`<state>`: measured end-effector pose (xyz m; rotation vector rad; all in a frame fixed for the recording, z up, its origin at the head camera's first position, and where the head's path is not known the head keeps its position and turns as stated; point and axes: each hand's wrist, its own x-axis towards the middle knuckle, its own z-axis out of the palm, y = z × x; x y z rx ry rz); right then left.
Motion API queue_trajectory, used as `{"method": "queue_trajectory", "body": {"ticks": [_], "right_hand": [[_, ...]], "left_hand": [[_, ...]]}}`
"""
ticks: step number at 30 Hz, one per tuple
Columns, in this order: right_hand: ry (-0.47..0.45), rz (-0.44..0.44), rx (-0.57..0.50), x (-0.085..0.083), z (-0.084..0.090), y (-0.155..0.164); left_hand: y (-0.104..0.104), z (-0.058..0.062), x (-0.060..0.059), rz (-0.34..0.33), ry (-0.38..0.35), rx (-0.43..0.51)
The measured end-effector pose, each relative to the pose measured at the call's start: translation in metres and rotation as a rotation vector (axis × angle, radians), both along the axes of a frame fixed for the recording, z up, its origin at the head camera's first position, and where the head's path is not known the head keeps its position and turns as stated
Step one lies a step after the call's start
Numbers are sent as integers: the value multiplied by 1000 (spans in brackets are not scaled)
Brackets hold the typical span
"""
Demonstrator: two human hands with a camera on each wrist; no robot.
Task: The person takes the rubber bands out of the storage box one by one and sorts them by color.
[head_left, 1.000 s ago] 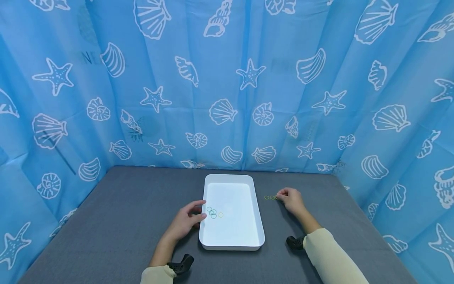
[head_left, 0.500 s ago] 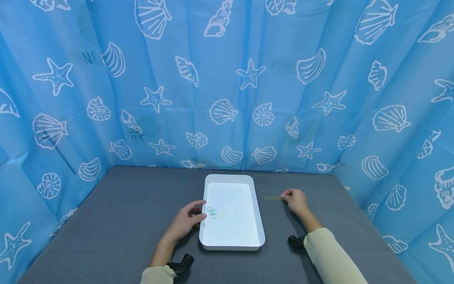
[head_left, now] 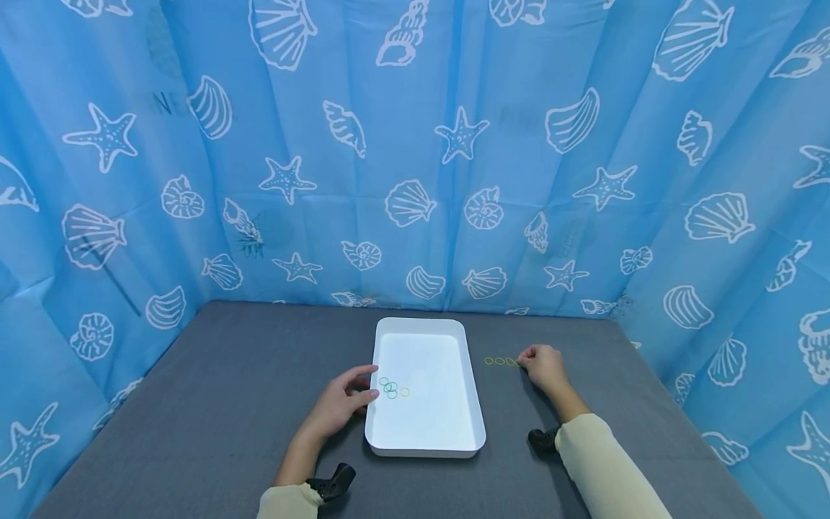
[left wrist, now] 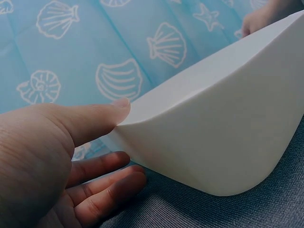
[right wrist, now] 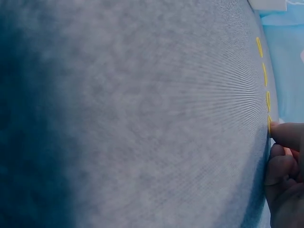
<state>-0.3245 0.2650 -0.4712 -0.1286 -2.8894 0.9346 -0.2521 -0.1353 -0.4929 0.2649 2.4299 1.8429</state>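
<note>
On the grey tabletop [head_left: 214, 404], our left hand [head_left: 340, 405] rests relaxed against the white plastic tray [head_left: 424, 443]; our right hand [head_left: 543, 367] pinches the last of the small yellow rubber bands [head_left: 501, 361].

A makeshift recording booth: blue seashell-print curtains [head_left: 415, 144] close in ahead of my hands and on both sides, around a grey cloth-covered table [head_left: 227, 389] under them, with 1 white tray [head_left: 424, 450] between them.

Cream long sleeves [head_left: 599, 461] cover both forearms, with black wrist mounts [head_left: 333, 481].
</note>
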Motion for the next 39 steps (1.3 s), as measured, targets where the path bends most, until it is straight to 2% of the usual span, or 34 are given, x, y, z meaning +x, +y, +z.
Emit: {"method": "queue_trajectory", "body": {"ticks": [10, 20, 25, 27, 28, 33, 35, 39], "right_hand": [[23, -12, 16, -1, -2, 1], [47, -40, -28, -1, -5, 3], [52, -47, -70, -2, -3, 3], [50, -51, -108, -3, -2, 3], [52, -53, -128, -2, -2, 2], [85, -60, -219, 1, -2, -2], [102, -60, -230, 2, -1, -4], [130, -53, -249, 2, 3, -11]], "left_hand": [[0, 1, 0, 6, -6, -8], [1, 0, 0, -6, -5, 3], [1, 0, 0, 5, -2, 7], [1, 0, 0, 3, 1, 9], [2, 5, 3, 7, 0, 9], [3, 5, 3, 9, -2, -2], [2, 1, 1, 5, -5, -8], [1, 3, 1, 6, -8, 2]]}}
